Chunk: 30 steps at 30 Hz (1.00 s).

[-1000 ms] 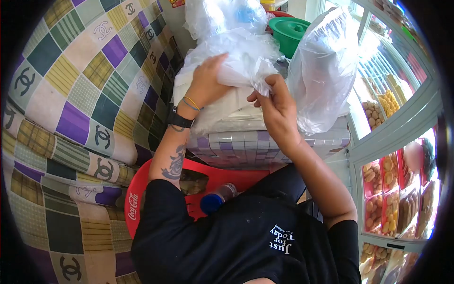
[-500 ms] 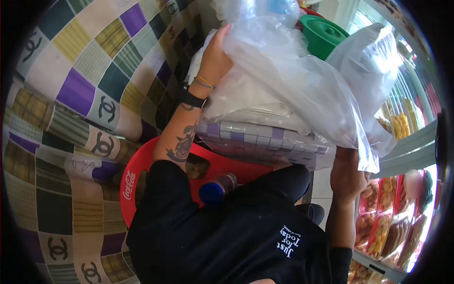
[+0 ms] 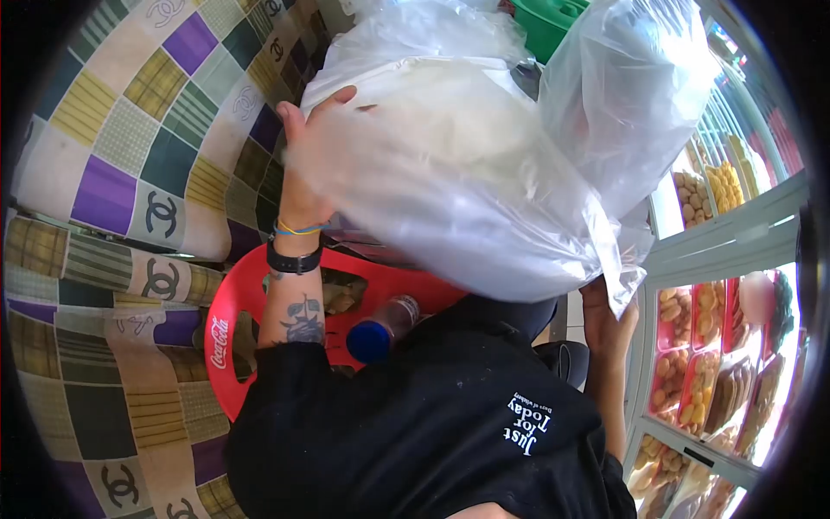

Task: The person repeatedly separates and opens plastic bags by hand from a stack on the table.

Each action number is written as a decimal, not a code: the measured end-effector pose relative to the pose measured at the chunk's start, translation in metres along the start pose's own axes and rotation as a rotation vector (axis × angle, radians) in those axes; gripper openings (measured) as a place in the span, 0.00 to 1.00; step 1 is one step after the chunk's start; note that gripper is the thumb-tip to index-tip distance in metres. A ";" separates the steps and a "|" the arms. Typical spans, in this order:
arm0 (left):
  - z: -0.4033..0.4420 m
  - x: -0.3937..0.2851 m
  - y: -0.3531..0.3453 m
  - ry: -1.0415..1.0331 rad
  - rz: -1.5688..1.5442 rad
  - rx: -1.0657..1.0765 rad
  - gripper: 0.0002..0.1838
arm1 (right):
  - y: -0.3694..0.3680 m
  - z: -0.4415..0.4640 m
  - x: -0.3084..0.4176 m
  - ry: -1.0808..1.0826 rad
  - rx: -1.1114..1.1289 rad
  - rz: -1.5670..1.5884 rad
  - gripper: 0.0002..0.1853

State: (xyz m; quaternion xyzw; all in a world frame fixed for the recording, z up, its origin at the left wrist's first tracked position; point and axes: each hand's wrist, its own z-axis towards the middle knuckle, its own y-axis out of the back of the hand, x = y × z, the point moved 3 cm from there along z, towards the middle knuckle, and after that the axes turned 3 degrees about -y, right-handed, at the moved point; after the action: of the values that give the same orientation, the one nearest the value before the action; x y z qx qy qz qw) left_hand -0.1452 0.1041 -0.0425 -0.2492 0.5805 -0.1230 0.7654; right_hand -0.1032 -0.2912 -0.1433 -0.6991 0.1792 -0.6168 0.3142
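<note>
One plastic bag (image 3: 467,229) is already stretched out, seemingly unfilled, from my left hand (image 3: 307,182), fingers (image 3: 335,99) spread, to my right hand (image 3: 607,330), gripping its near end.

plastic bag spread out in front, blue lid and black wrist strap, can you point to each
Spread plastic bag (image 3: 480,212): head view, on the middle of its sheet
Blue lid (image 3: 369,342): head view, on its flat top
Black wrist strap (image 3: 294,262): head view, on the band
</note>
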 end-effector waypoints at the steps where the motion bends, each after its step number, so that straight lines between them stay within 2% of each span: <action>1: 0.000 -0.005 -0.009 0.066 0.064 -0.046 0.43 | 0.006 -0.001 -0.003 -0.016 -0.033 -0.027 0.18; 2: 0.000 -0.005 -0.016 0.093 0.127 -0.039 0.44 | 0.015 0.000 -0.003 -0.032 -0.066 -0.053 0.18; 4: 0.001 -0.004 -0.025 0.148 0.250 -0.020 0.46 | 0.025 0.000 -0.001 0.206 0.016 -0.862 0.16; 5: 0.006 -0.003 -0.017 0.198 0.187 0.076 0.40 | 0.022 -0.002 0.001 0.252 0.028 -1.086 0.16; 6: 0.010 -0.001 -0.016 0.128 0.361 0.135 0.38 | 0.014 -0.005 0.004 0.308 0.033 -1.306 0.15; 8: 0.017 0.002 -0.018 -0.025 0.708 0.255 0.36 | -0.009 -0.006 0.008 0.284 -0.015 -1.380 0.13; 10: 0.023 0.003 -0.026 -0.055 0.753 0.295 0.33 | 0.019 0.007 -0.016 0.086 -0.122 -0.471 0.11; 12: 0.032 0.001 -0.028 -0.018 0.807 0.294 0.30 | 0.010 0.004 -0.021 -0.098 -0.126 -0.012 0.10; 14: 0.043 -0.002 -0.023 0.078 0.873 0.254 0.28 | 0.021 0.007 -0.028 -0.115 0.001 -0.151 0.11; 15: 0.046 -0.001 -0.027 -0.041 0.772 0.296 0.26 | 0.018 0.006 -0.027 -0.037 0.009 -0.247 0.13; 17: 0.046 -0.008 -0.036 -0.110 0.754 0.296 0.22 | 0.007 0.004 -0.020 -0.003 0.003 -0.301 0.15; 19: 0.039 -0.016 -0.046 -0.145 0.751 0.273 0.19 | 0.001 0.002 -0.015 -0.098 -0.027 -0.221 0.14; 22: 0.021 -0.020 -0.065 -0.169 0.743 0.222 0.13 | -0.026 -0.005 0.014 0.174 -0.123 -0.780 0.16; 24: 0.009 -0.010 -0.083 -0.198 0.712 0.197 0.10 | -0.044 -0.014 0.048 0.630 -0.220 -0.946 0.16; 26: 0.004 0.021 -0.096 -0.298 0.641 0.175 0.07 | -0.070 -0.032 0.081 1.112 -0.425 -0.901 0.14; 28: -0.001 0.048 -0.114 -0.408 0.558 0.181 0.05 | -0.090 -0.042 0.085 1.096 0.045 -0.811 0.13; 29: -0.005 0.057 -0.125 -0.371 0.602 0.225 0.06 | -0.099 -0.047 0.086 1.076 0.271 -0.757 0.15; 30: -0.009 0.064 -0.136 -0.334 0.644 0.268 0.07 | -0.114 -0.042 0.078 0.857 0.408 -0.904 0.15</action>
State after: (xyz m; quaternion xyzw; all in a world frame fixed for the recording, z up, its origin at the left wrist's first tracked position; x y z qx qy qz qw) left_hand -0.1214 -0.0439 -0.0254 0.0315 0.4750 0.0910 0.8747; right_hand -0.1465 -0.2657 -0.0075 -0.3242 -0.1438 -0.9336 0.0509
